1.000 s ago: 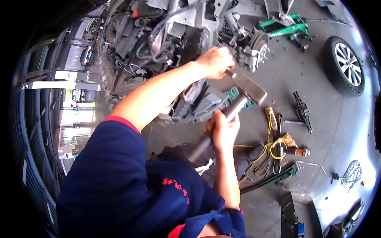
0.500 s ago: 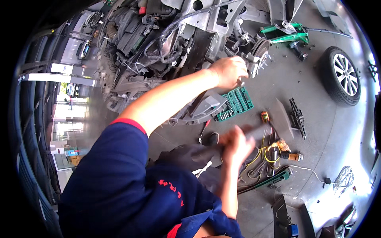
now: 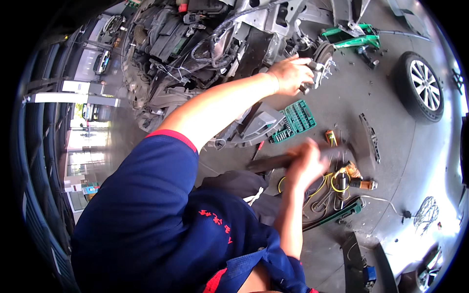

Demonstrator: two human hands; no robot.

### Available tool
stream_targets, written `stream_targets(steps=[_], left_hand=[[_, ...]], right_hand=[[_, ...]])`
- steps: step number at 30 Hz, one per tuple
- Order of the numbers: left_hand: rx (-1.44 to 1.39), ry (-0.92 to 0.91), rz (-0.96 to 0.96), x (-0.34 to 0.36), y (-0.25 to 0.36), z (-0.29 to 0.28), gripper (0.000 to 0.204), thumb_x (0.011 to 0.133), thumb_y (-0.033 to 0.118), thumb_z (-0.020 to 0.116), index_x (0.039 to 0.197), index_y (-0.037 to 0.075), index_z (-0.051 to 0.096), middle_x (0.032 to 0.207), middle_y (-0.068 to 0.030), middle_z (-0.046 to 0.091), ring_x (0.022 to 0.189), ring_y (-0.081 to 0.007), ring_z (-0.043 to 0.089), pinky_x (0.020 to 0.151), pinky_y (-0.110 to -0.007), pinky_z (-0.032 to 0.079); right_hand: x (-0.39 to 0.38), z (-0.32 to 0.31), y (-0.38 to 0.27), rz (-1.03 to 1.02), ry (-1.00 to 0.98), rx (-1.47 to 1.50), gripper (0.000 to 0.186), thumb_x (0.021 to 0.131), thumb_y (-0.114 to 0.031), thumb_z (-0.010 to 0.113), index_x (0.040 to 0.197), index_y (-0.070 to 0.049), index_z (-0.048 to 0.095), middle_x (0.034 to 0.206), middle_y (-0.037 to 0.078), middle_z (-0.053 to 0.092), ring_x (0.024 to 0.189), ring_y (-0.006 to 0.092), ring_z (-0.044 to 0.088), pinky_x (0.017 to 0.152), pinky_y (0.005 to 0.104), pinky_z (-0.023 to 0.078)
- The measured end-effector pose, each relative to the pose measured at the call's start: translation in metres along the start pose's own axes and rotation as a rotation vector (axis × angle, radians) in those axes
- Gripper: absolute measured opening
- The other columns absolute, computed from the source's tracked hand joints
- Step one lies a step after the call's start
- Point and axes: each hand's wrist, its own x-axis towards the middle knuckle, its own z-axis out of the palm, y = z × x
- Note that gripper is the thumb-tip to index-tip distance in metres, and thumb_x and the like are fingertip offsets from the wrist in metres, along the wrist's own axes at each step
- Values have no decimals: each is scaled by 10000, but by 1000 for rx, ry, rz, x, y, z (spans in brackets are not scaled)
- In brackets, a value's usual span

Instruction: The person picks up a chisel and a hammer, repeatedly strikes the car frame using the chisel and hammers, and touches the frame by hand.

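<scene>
My right hand (image 3: pixel 308 166) is closed round the dark handle of a long hammer (image 3: pixel 271 162). Its wide grey head (image 3: pixel 364 149) is smeared by motion and points to the right. My left arm reaches forward, and my left hand (image 3: pixel 293 75) is closed beside the wheel hub with its brake disc (image 3: pixel 323 61). A bit of metal (image 3: pixel 304 89) shows under the left fingers; what it belongs to is hidden. Around the hub lies the stripped front of a car (image 3: pixel 195 53), with bare frame, wiring and hoses.
An open green socket set (image 3: pixel 299 117) lies below my left hand. Farther right are a green floor jack (image 3: pixel 351 36) and a detached wheel (image 3: pixel 420 88). Cables, an orange-ended power tool (image 3: pixel 364 184) and a long green tool (image 3: pixel 342 213) lie on the floor.
My right hand and the hammer have shifted right and slightly up. My left hand has moved slightly right and up, closer to the brake disc. The whole view has shifted a little.
</scene>
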Motion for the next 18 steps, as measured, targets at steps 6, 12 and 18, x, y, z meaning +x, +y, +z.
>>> stream_targets(steps=[6,12,18], left_hand=[[88,-121,-32,-13,-2,-1,544,769,164,789,1306,200,711,1507,1,571,1543,-296,344,1287,-559,250],[9,-25,-53,-17,6,-3,507,792,157,773,1294,211,724,1485,17,585,1553,-276,330,1305,-512,228],[81,-27,-29,-7,4,1,609,754,192,803,1351,184,684,1498,-9,575,1537,-299,353,1291,-542,250]], right_hand=[[2,-8,-27,68,-291,-183,198,910,-128,708,971,-37,544,677,47,603,488,143,564,488,289,467],[-18,-51,-62,-190,11,341,118,951,-128,611,891,-77,524,656,-4,441,521,108,442,528,310,477],[-3,37,11,129,-312,-167,174,913,-137,652,838,-14,554,617,57,604,472,172,551,489,297,453]])
